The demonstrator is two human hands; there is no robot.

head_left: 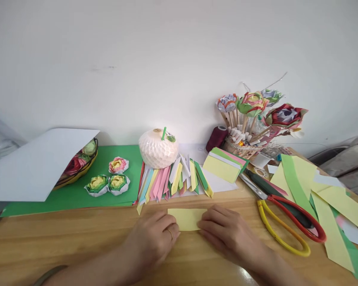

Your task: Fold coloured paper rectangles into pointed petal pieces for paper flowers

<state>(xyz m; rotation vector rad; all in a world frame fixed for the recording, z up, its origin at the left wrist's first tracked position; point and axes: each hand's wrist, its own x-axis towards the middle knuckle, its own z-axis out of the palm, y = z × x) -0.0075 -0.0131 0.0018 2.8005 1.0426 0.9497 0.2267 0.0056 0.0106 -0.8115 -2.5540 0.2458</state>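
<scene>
Gripping a yellow paper strip (187,219) at its opposite ends, the left hand (155,238) and right hand (226,234) are closed, fingers curled, at the table (86,234). Scissors (268,197) lie to the right. Beyond the strip, folded paper pieces (162,183) lie fanned out; behind them sits a white dimpled ornament (158,149), near the wall (167,59).

Yellow paper (187,219) between both hands (157,234) (226,228)

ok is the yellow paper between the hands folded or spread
The yellow paper looks spread flat between left hand and right hand, no crease visible; whether doubled underneath, cannot tell.
</scene>
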